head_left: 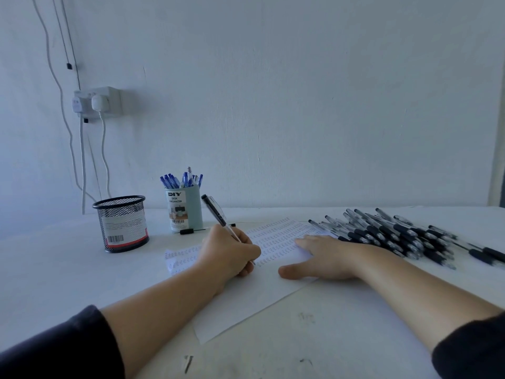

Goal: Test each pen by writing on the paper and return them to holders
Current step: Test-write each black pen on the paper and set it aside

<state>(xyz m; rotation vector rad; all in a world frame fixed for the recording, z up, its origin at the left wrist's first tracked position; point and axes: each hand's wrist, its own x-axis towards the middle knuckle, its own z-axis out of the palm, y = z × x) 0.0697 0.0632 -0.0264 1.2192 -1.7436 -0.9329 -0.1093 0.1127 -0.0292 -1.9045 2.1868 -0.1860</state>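
Note:
My left hand [229, 251] grips a black pen [216, 212] with its tip down on the white paper [246, 299], its cap end tilted up and away. Rows of small written marks cover the paper's far part. My right hand [325, 257] lies flat on the paper's right side, fingers straight, holding it down. A large pile of black pens [388, 235] lies at the right. A black mesh holder [121, 222] stands at the left. A pale blue holder [184, 210] behind the paper is full of blue pens [181, 180].
The white table [68, 269] meets a white wall behind. A wall socket [97, 102] with plugs and hanging cables is at the upper left. A small black cap-like piece [187, 231] lies by the blue holder. Dark marks dot the table's near edge.

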